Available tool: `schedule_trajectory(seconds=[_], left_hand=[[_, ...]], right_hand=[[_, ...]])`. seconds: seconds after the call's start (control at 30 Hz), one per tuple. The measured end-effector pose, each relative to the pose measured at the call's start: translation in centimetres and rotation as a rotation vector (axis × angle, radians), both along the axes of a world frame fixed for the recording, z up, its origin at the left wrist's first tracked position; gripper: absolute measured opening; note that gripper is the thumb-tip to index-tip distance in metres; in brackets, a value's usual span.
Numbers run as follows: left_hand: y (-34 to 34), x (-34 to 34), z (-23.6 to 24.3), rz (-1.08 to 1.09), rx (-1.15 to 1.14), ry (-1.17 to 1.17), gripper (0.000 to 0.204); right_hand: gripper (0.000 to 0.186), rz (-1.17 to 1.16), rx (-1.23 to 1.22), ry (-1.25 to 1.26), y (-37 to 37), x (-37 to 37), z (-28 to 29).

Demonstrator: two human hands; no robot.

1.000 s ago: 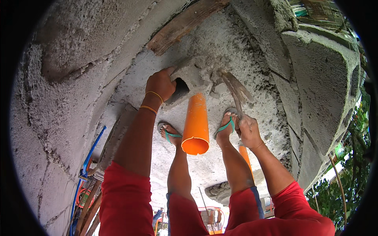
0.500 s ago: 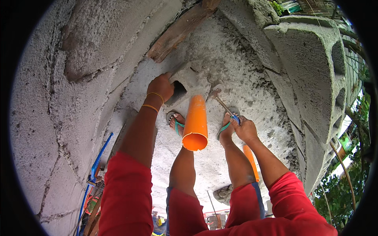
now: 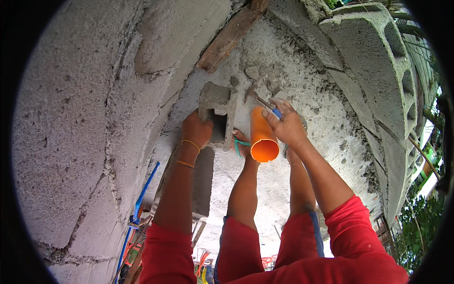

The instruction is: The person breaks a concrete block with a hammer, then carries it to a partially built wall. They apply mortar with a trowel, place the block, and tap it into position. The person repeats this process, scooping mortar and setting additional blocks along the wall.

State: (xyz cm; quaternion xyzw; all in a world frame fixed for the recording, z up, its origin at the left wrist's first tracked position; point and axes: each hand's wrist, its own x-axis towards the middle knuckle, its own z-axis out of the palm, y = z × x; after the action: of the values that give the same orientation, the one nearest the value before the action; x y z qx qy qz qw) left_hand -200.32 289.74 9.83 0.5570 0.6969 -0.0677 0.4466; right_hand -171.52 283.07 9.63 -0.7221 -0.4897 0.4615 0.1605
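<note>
A broken piece of grey hollow concrete block stands on the rough ground ahead of me, its dark cavity facing me. My left hand is closed on its left edge. In my right hand is a hammer with a blue grip, held by the handle; its head is just right of the block, above the ground. Between block and right hand, an orange pipe points its open, chipped end toward me. My right fingers are beside the pipe's upper part; whether they touch it I cannot tell.
Cement-coated wall rises close on the left, with a blue strap or bar low beside it. A wooden plank leans at the far side. Hollow blocks form the right wall. Another grey block lies by my left forearm.
The block piece has been turned upright and shifted left, away from the pipe, with my left hand on it. My right hand has moved forward with the hammer, and the view has shifted.
</note>
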Motion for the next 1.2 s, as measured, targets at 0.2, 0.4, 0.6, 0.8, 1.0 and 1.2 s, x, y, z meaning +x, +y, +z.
schedule_trajectory(seconds=[0.2,0.4,0.6,0.8,1.0,1.2], left_hand=[[-2.9,1.5,15.0,0.271,0.145,-0.068,0.035],[-3.6,5.9,27.9,0.235,0.243,-0.138,0.039],[-1.6,12.7,39.1,0.086,0.102,-0.009,0.042],[0.4,18.9,44.8,-0.004,0.284,-0.377,0.067],[0.3,18.7,38.2,0.148,0.190,-0.446,0.048],[-0.1,20.6,29.2,0.319,0.043,-0.414,0.041]], right_hand=[[0.082,0.139,-0.079,0.084,-1.4,-10.3,16.2],[0.073,-0.164,-0.331,-0.005,-1.1,-9.7,27.1],[0.061,-0.009,-0.155,-0.188,-0.1,-1.6,37.3],[0.042,-0.259,-0.247,0.104,4.1,10.3,47.1],[0.036,-0.271,0.080,0.072,13.6,20.4,49.2],[0.043,0.045,0.345,-0.072,27.7,28.2,43.3]])
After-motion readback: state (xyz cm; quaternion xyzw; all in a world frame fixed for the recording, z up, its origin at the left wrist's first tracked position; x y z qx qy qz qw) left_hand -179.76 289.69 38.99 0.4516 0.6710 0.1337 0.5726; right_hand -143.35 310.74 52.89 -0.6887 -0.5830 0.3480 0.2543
